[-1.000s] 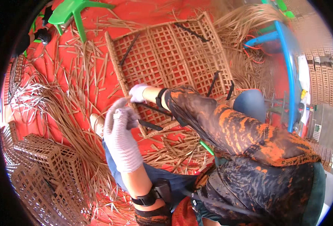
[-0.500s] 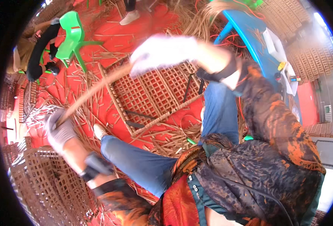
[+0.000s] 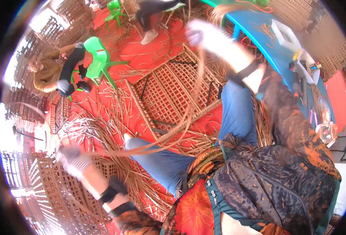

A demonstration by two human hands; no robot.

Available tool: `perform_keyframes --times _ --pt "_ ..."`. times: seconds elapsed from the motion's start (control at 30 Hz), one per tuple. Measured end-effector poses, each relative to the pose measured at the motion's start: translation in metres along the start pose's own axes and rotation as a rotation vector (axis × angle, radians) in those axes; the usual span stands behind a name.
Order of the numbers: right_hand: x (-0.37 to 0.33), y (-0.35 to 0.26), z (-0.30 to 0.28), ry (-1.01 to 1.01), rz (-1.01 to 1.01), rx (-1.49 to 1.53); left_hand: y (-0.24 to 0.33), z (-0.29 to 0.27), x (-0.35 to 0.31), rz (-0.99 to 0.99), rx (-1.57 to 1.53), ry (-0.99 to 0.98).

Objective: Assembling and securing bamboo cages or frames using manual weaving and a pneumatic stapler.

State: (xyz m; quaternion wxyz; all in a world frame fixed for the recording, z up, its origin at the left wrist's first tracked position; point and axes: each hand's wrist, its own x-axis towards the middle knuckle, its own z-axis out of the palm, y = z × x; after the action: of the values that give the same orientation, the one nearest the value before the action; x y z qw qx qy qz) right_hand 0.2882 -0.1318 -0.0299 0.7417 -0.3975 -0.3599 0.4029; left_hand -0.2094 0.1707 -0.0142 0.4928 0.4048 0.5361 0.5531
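Observation:
A long brown cane-like strip [image 3: 200,74] runs between my two gloved hands and sags in a loose curve over my left knee. My right hand [image 3: 198,33], raised at the far side in a white glove, is closed on one end of it. Low on the left, my left hand [image 3: 72,159] is closed around the other part; motion blurs its fingers. Between and beyond my legs, a woven lattice panel [image 3: 169,92] with a rimmed frame and dark straps lies on the red floor, apart from both hands.
Loose strips [image 3: 88,131] lie heaped left of the panel. Woven lattice pieces [image 3: 55,188] stand at the near left. A green chair [image 3: 98,56] and a seated person [image 3: 49,72] are at the far left. On the right, a blue table [image 3: 241,21] bears a white tray [image 3: 278,31].
My right hand has moved up and to the right, and my left hand lower. The strip, formerly stretched straight between them, now hangs slack. The view has shifted, showing more on the left.

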Motion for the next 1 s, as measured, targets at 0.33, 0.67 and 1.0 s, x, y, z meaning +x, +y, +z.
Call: perform_keyframes --times 0.33,0.67,1.0 --pt "-0.069 0.058 0.073 -0.277 0.621 -0.311 -0.085 0.110 -0.068 -0.155 -0.596 -0.573" --pt "-0.083 -0.020 -0.165 0.730 -0.057 0.050 -0.160 0.038 0.015 0.200 0.990 -0.261" --pt "0.012 0.150 -0.021 -0.309 0.966 -0.429 -0.212 0.362 -0.161 -0.607 -0.383 -0.729"
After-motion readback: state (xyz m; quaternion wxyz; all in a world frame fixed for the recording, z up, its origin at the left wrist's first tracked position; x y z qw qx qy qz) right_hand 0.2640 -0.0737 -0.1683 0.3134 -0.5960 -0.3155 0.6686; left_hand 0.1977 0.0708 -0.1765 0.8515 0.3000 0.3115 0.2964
